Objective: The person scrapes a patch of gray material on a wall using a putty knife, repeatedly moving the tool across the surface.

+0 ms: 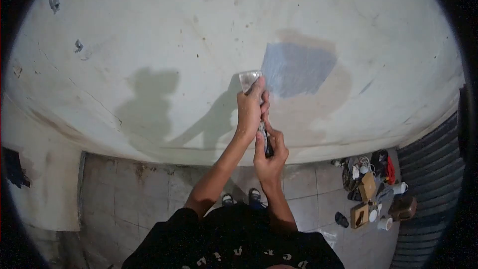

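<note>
My left hand (251, 109) is closed around a scraper with a broad metal blade (248, 80), held close in front of the pale wall (209, 35). The blade's upper edge is beside the left side of a blue-grey patch (301, 67) on that wall. Below, close to the left wrist, my right hand (270, 162) grips a slim tool with a dark handle (269, 148). A small shiny part shows above that handle; the fingers hide the rest, and I cannot tell the tool's kind.
Chipped holes (55, 4) and thin cracks mark the wall at left. On the tiled floor (149, 197) at lower right lie a cardboard box (359, 215), white cups (385, 224), a brown container (403, 207) and a dark shoe (341, 219). A ribbed dark shutter (428, 179) borders the right.
</note>
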Tool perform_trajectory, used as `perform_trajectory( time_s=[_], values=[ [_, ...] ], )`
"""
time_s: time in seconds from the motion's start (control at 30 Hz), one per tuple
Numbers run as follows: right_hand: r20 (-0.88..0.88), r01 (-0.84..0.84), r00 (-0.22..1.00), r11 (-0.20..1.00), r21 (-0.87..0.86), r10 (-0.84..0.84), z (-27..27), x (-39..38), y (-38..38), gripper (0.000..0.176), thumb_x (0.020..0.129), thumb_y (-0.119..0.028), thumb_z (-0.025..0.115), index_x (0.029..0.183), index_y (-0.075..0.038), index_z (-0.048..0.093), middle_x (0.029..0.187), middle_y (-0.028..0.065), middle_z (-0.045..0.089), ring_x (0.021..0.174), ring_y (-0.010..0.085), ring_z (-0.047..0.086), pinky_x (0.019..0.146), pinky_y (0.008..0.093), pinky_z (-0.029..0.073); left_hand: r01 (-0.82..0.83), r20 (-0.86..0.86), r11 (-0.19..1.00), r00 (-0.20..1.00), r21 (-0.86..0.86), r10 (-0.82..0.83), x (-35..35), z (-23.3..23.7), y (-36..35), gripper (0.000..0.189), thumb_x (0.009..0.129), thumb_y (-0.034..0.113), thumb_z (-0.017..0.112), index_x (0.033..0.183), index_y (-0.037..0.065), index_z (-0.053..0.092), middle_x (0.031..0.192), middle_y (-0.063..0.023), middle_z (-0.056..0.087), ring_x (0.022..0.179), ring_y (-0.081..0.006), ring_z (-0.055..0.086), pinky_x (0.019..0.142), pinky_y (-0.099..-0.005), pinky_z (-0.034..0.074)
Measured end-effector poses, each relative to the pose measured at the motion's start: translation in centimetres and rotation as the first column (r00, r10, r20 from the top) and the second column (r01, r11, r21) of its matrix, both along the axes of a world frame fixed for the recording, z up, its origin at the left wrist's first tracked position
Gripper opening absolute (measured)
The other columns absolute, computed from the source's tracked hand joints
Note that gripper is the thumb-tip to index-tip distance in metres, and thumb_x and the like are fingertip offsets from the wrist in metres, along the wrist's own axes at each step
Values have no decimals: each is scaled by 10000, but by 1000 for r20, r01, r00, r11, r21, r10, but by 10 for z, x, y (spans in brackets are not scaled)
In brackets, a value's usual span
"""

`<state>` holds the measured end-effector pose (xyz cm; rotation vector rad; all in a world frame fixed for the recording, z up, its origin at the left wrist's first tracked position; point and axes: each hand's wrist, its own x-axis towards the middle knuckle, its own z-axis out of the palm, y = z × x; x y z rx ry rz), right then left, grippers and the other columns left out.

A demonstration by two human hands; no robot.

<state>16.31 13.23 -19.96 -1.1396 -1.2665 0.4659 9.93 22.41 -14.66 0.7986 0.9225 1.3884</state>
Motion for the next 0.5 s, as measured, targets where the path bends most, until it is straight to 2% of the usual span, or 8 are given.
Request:
perform_trajectory(
  time_s=[0.07, 0.17, 0.33, 0.37, 0.47, 0.5],
  values=[
    [9, 3, 1000, 999, 36, -3, 4, 1, 8, 241, 894, -44, 628, 1094, 87, 598, 872, 190, 697, 781, 101, 621, 672, 263, 501, -2, -2, 1000, 1000, 29, 2, 1, 6, 6, 457, 931, 426, 581, 647, 79, 499, 475, 12, 418, 355, -90, 390, 339, -249, 312],
    [-93, -57, 995, 992, -117, 47, 21, -1, 6, 236, 896, -46, 628, 1088, 88, 597, 886, 189, 698, 797, 99, 620, 686, 269, 505, -2, 12, 999, 1000, 44, 1, 0, 11, 11, 463, 931, 433, 578, 640, 82, 495, 465, 14, 410, 348, -95, 388, 340, -249, 309],
    [-77, -41, 996, 999, -21, 39, 9, -2, 4, 239, 899, -44, 625, 1090, 96, 591, 909, 197, 692, 858, 115, 617, 733, 282, 503, -5, -6, 1000, 1000, -18, 4, 0, -1, 5, 464, 931, 435, 577, 643, 81, 497, 464, 15, 403, 341, -101, 380, 340, -250, 309],
    [-88, -41, 995, 999, 1, 41, 10, -3, 4, 241, 900, -43, 622, 1092, 98, 589, 911, 199, 690, 871, 119, 616, 743, 284, 503, 1, -7, 1000, 1000, 16, -1, 0, 9, 7, 463, 931, 436, 575, 645, 81, 499, 464, 15, 401, 340, -101, 378, 338, -251, 307],
    [-93, -57, 995, 985, -163, 43, 45, 1, 6, 238, 903, -40, 611, 1091, 104, 587, 903, 194, 687, 876, 134, 623, 748, 292, 501, 9, -7, 999, 1000, 34, -9, 2, 26, 2, 465, 932, 440, 569, 649, 77, 502, 463, 12, 396, 339, -101, 372, 334, -254, 301],
    [-82, -51, 996, 991, -121, 41, 37, 2, 1, 238, 904, -41, 609, 1096, 98, 589, 894, 186, 686, 866, 130, 624, 742, 289, 500, 2, -5, 1000, 1000, 20, -2, 3, 26, -1, 467, 933, 441, 566, 650, 75, 502, 462, 11, 394, 339, -102, 370, 333, -256, 298]
  ],
)
